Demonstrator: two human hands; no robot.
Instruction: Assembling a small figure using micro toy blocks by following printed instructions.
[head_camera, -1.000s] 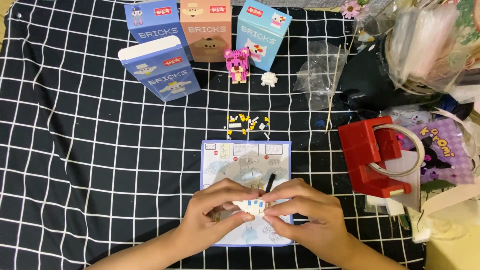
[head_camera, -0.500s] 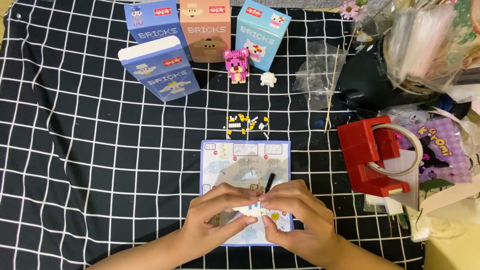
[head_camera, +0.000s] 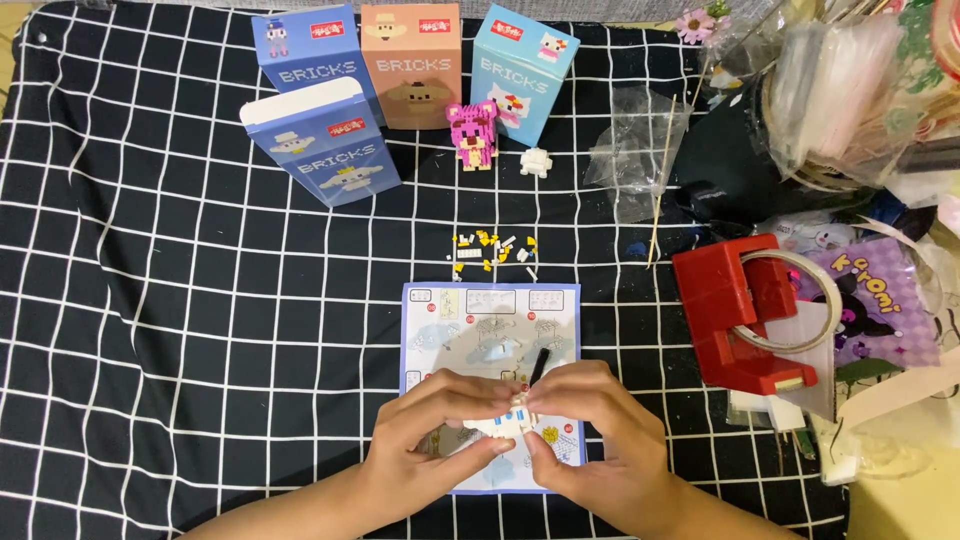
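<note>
My left hand (head_camera: 432, 438) and my right hand (head_camera: 598, 432) meet over a blue-edged instruction sheet (head_camera: 490, 320). Together they pinch a small white brick figure (head_camera: 503, 421); most of it is hidden by my fingers. A thin black tool (head_camera: 539, 366) sticks up between the fingers of my right hand. Beyond the sheet lies a little heap of loose yellow and white bricks (head_camera: 492, 251) on the black checked cloth (head_camera: 180, 330).
Four brick boxes stand at the back: two blue (head_camera: 322, 140), one tan (head_camera: 411, 62), one turquoise (head_camera: 520, 70). A pink brick figure (head_camera: 472, 133) and a small white one (head_camera: 536, 161) stand before them. A red tape dispenser (head_camera: 740, 312) and plastic bags (head_camera: 645, 145) crowd the right.
Both hands stay over the sheet. The fingers have shifted slightly around the white figure, turning it a little between them.
</note>
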